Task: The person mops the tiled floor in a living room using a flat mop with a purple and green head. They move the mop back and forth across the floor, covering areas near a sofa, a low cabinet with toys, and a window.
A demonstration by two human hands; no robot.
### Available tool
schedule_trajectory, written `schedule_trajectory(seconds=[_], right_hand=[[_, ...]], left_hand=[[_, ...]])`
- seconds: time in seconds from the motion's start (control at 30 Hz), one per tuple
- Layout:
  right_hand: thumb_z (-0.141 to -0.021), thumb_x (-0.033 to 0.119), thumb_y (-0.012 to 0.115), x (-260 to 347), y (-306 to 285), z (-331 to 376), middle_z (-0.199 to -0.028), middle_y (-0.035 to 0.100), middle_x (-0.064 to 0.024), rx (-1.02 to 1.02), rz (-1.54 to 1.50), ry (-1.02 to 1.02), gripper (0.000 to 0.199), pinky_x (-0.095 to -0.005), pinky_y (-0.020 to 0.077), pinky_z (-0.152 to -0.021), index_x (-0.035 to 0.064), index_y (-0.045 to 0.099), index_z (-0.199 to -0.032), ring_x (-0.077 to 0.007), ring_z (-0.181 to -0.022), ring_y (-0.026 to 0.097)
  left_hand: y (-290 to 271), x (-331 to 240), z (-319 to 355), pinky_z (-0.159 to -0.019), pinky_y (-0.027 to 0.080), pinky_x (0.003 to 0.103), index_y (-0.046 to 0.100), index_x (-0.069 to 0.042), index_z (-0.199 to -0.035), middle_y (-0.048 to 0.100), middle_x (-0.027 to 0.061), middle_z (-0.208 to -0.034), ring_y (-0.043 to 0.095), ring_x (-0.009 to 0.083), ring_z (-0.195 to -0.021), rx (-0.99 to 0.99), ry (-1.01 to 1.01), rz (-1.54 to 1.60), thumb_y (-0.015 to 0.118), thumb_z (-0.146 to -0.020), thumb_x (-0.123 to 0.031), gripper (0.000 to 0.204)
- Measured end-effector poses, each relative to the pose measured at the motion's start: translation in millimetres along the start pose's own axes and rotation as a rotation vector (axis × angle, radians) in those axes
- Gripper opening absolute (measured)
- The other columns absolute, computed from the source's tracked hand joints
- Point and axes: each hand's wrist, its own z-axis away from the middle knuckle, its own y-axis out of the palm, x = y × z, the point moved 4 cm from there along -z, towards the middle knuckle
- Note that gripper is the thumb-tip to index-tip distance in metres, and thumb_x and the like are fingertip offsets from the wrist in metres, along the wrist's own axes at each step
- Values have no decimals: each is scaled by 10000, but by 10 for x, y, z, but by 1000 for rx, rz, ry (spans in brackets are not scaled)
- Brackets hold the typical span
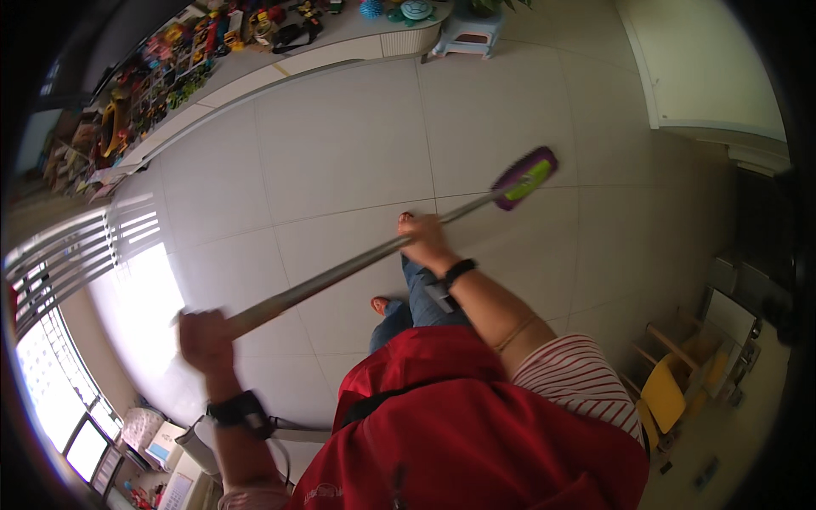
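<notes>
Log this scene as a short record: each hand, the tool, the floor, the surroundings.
Left hand: closed around the near end of the pole
Right hand: gripping it further along
Tool head: purple and green, at the far end; floor contact unclear
Floor: pale tiles
Beyond: long cabinet bearing toys, beside a pale blue stool
Lower right: yellow chair

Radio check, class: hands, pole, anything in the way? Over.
Left hand grips pole near its end; right hand grips farther along. Purple-green head over floor tiles. Nothing seen against head; blue stool apart.
</notes>
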Motion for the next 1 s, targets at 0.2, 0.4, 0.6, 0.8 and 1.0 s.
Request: schedule_trajectory(seconds=[0.2,0.4,0.6,0.8,1.0], right_hand=[[-678,57,707,-1604,-1054,1273,-581,485,-180,589,342,539,274,-397,403,-496,32,457,-570,-275,-490,470],[-670,89,638,-727,-778,1363,-581,531,-192,261,248,309,191,-430,420,-502,19,513,-543,-343,-559,548],[-660,174,618,1072,174,1777,-579,548,-182,278,3,-106,165,-477,430,-543,65,547,-558,-376,-579,554],[-595,123,613,3131,1273,2312,-618,584,-171,481,-162,-443,65,-500,447,-612,69,580,-611,-392,-645,585],[-659,109,631,4405,1986,2706,-709,617,-82,764,-275,-545,41,-406,412,-837,106,593,-675,-295,-800,586]], left_hand=[[1924,1609,288,-694,439,397,433,-132,-699,470,31,-586,473,182,-576,513,-475,-49,513,-915,-191,237],[1115,774,712,-746,418,399,391,-131,-692,389,-5,-558,407,157,-553,306,-40,258,515,-882,-240,252],[-302,27,2735,-592,386,345,355,-129,-708,357,-20,-560,365,126,-500,-17,410,411,461,-919,-192,245],[-1300,-1322,4940,-566,316,297,320,-171,-647,293,-37,-502,287,83,-444,-117,686,165,372,-986,-220,346],[-1250,-1772,6276,-683,365,300,280,-163,-616,253,-33,-497,251,105,-459,-543,775,75,339,-995,-199,385]])
